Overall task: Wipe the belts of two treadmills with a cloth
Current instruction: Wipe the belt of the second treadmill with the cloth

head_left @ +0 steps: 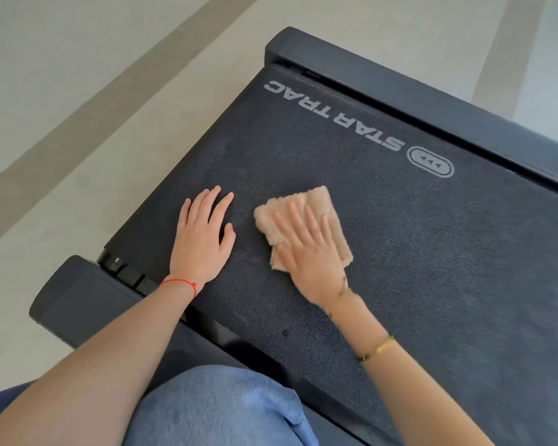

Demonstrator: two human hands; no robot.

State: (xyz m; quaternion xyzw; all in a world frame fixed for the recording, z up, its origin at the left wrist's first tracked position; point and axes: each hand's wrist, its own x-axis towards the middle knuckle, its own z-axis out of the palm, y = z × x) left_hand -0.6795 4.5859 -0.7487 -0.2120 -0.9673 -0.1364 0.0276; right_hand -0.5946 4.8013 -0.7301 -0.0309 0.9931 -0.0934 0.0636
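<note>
Rear end of a treadmill, seen from above. The right hand (pixel 306 249) lies flat, fingers straight and slightly spread, pressing a folded tan cloth (pixel 306 220) onto the dark textured belt (pixel 432 268), near the belt's rear edge and just short of the printed logo (pixel 335 119). The left hand (pixel 203 235) rests open, palm down, on the belt beside the cloth, apart from it, and holds nothing; it appears to act as a brace. A red string (pixel 179 283) circles the left wrist and a gold bangle (pixel 376 349) the right forearm. The person's knee in blue denim (pixel 219 410) sits at the near side rail (pixel 239 339). Pale floor (pixel 78 91) surrounds the machine; a second treadmill is not in view.

Risks from here, as judged: the cloth is only pressed, not gripped, so a fast stroke could let it bunch or slip out from under the palm; weight on the bracing hand could roll the belt and unbalance the person; the strip next to the far rail (pixel 432 123) and the corners could be missed; the bangle could drag on the rough surface
</note>
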